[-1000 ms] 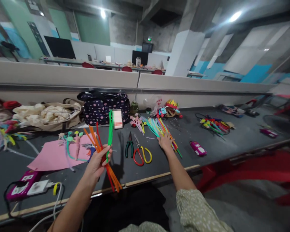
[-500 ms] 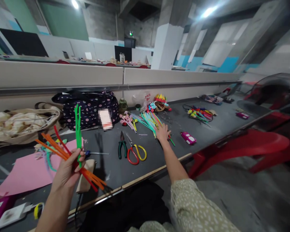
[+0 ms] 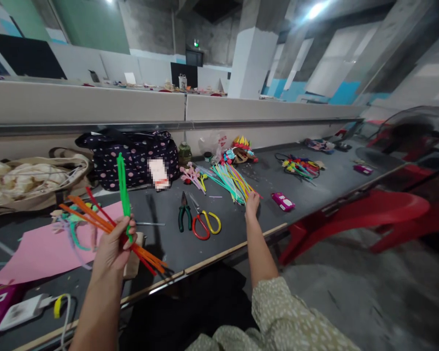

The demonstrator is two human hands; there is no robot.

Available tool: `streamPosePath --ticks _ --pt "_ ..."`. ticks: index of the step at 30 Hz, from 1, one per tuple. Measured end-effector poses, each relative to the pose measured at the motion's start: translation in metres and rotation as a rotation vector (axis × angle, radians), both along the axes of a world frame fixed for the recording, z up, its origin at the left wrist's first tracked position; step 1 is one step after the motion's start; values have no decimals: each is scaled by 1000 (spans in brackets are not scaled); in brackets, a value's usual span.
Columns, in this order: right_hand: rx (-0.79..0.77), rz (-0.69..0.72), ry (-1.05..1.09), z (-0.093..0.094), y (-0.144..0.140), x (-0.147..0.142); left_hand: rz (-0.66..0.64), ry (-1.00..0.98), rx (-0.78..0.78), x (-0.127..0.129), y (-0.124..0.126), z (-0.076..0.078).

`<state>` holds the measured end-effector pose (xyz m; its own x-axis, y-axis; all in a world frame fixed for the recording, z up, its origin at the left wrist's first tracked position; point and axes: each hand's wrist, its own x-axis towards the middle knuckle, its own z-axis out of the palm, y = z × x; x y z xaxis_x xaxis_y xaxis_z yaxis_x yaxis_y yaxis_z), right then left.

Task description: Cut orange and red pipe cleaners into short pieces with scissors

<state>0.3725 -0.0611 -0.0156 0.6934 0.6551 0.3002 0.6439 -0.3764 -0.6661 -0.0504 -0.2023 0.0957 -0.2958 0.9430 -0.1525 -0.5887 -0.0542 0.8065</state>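
My left hand (image 3: 117,239) is closed round a bunch of pipe cleaners. Green ones (image 3: 122,187) stand upright from it, while orange ones (image 3: 89,219) and red ones lie slanted across. On the dark table, my right hand (image 3: 252,204) has its fingers closed at the near right end of a loose pile of pipe cleaners (image 3: 229,180), mostly teal, yellow and pink. It seems to pinch a few ends there; its fingertips are partly hidden. Between the hands lie green-handled pliers (image 3: 185,217) and scissors (image 3: 205,224) with one red and one yellow handle.
A dotted dark bag (image 3: 128,163) and a beige bag (image 3: 40,183) stand at the back left. Pink paper (image 3: 40,253) lies at left. Pipe-cleaner flowers (image 3: 193,176) sit behind the scissors. A purple box (image 3: 283,201) lies right, near a red chair (image 3: 366,219).
My right hand's spread fingers have closed, and it has shifted slightly right and nearer along the pile. The green ends beside it no longer show. My left hand keeps its bunch.
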Motion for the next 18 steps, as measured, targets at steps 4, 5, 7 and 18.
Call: streamPosePath --ticks 4,5,7,18 --pt "30 12 -46 17 -21 -19 -92 97 -8 12 2 -10" --pt "50 26 -60 23 -29 -28 -102 118 -16 16 3 -11" --pt "168 143 -65 36 -44 -54 -136 159 -20 27 6 -12" --pt "111 1283 1275 94 -74 -216 -288 236 9 73 5 -14"
